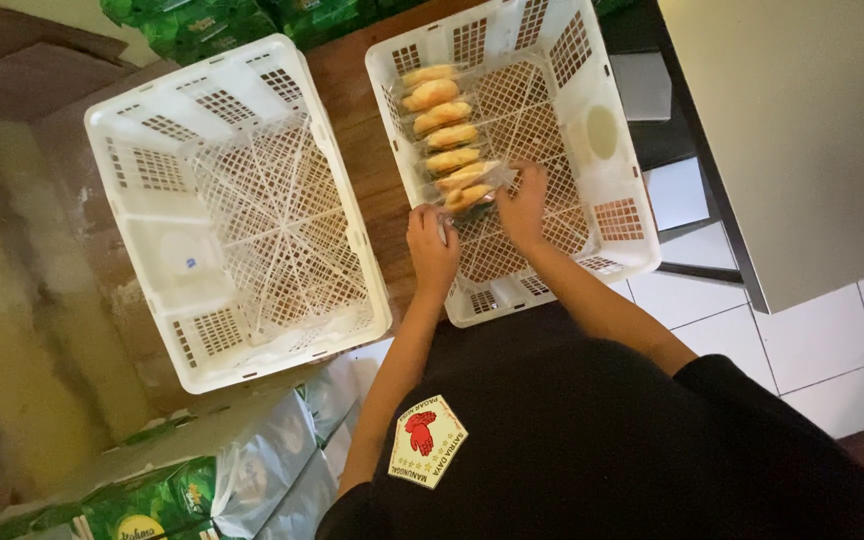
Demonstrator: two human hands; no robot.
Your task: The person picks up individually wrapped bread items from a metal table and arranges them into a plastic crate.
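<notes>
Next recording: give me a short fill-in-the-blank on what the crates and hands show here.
1. Both hands, left hand and right hand, hold a clear ____ of pastry.
2. The wrapped pastries form a single ____ in the right crate.
3. The left crate holds ____ pastries.

Missing: packet; row; no

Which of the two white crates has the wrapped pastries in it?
The right-hand crate, the one both hands reach into, holds a row of wrapped pastries along its left wall. The left-hand crate shows only its bare lattice floor.
</notes>
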